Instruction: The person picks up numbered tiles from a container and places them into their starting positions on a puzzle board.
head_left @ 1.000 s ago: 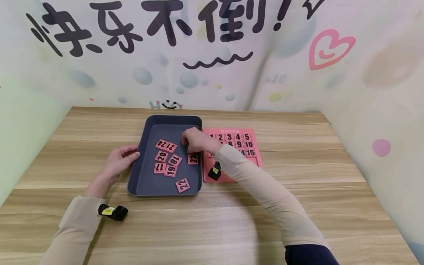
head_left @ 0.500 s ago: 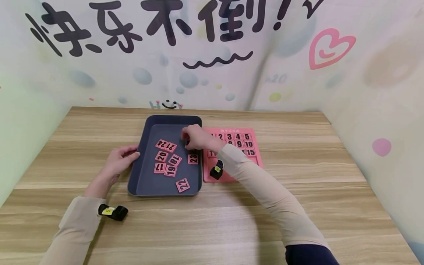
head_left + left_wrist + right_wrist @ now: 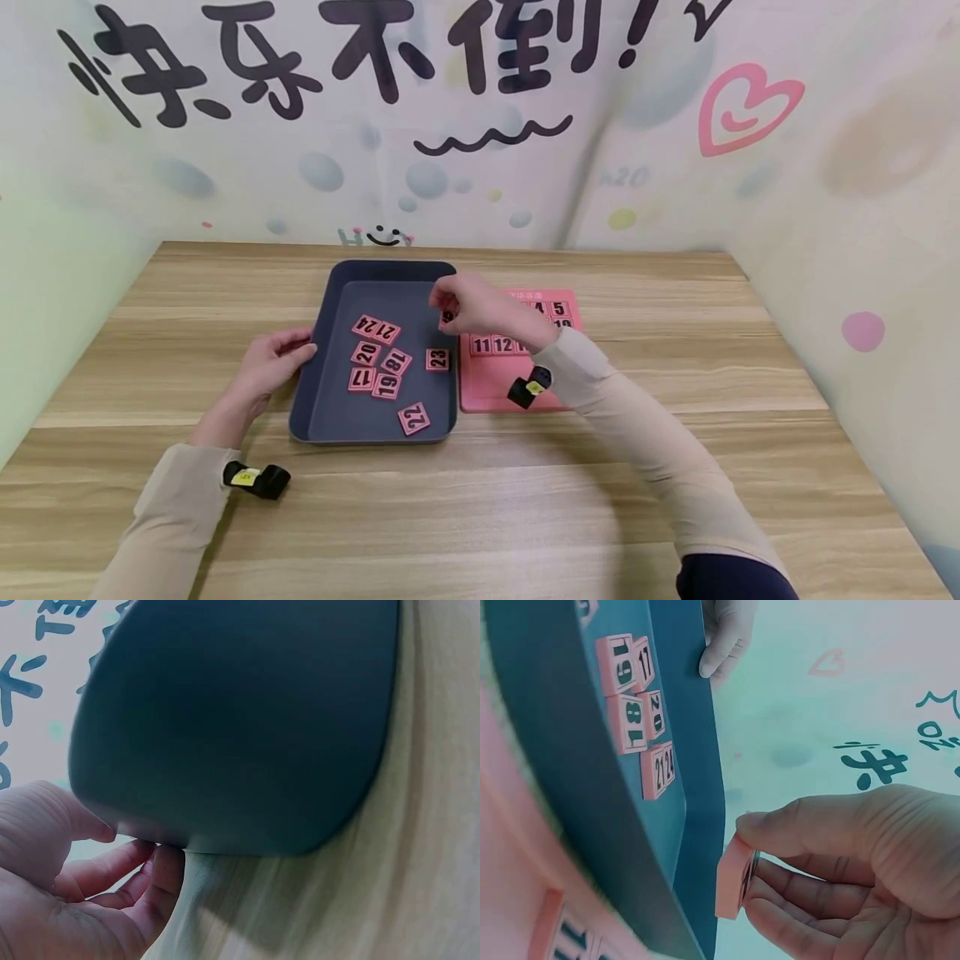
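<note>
In the head view my left hand (image 3: 272, 363) holds the left side of a dark blue-grey tray (image 3: 337, 425), thumb at the rim. The left wrist view shows its fingers curled against the tray's outer wall (image 3: 232, 750). My right hand (image 3: 483, 307) hovers over the tray's right rim, pinching a pink number tile (image 3: 733, 879) between thumb and fingers. The held tile's digits are mostly covered. Inside the tray lie several loose pink tiles, among them tile 23 (image 3: 437, 360), tile 22 (image 3: 413, 419) and tile 18 (image 3: 396, 362).
A pink number board (image 3: 510, 387) lies right against the tray; tiles fill its upper rows, partly hidden by my right hand and wrist. Both stand on a wood-grain table (image 3: 480, 508). A printed white backdrop (image 3: 480, 192) rises behind, with side panels left and right.
My right hand has lifted from inside the tray and moved right toward the board, carrying the pinched tile. The left hand and tray stay in place.
</note>
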`<action>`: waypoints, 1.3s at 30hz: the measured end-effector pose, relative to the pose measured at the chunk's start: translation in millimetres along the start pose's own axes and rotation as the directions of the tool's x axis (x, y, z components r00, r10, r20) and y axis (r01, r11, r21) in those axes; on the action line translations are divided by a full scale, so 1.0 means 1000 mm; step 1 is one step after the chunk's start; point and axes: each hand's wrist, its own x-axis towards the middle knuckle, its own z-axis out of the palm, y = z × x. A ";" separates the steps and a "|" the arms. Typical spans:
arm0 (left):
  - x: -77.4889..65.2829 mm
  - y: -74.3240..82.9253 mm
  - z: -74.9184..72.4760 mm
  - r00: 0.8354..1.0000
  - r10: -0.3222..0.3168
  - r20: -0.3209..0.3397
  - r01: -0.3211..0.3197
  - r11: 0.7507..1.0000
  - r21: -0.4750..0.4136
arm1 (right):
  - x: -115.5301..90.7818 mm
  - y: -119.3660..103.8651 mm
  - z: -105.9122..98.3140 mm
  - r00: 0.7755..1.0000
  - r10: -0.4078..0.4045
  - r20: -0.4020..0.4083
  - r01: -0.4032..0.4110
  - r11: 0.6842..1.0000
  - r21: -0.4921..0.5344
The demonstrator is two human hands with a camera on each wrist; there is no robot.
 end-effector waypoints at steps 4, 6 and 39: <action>0.001 0.000 0.000 1.000 -0.007 0.005 0.007 1.000 0.011 | -0.013 0.008 -0.001 1.000 -0.005 -0.020 0.005 0.999 -0.038; 0.001 0.000 0.000 1.000 -0.010 0.006 0.010 1.000 0.013 | -0.020 0.013 0.000 0.999 -0.027 -0.026 0.026 0.999 -0.025; 0.001 0.001 0.000 1.000 -0.020 0.012 0.020 1.000 0.017 | -0.062 0.054 0.040 0.996 -0.085 -0.029 0.080 0.983 -0.163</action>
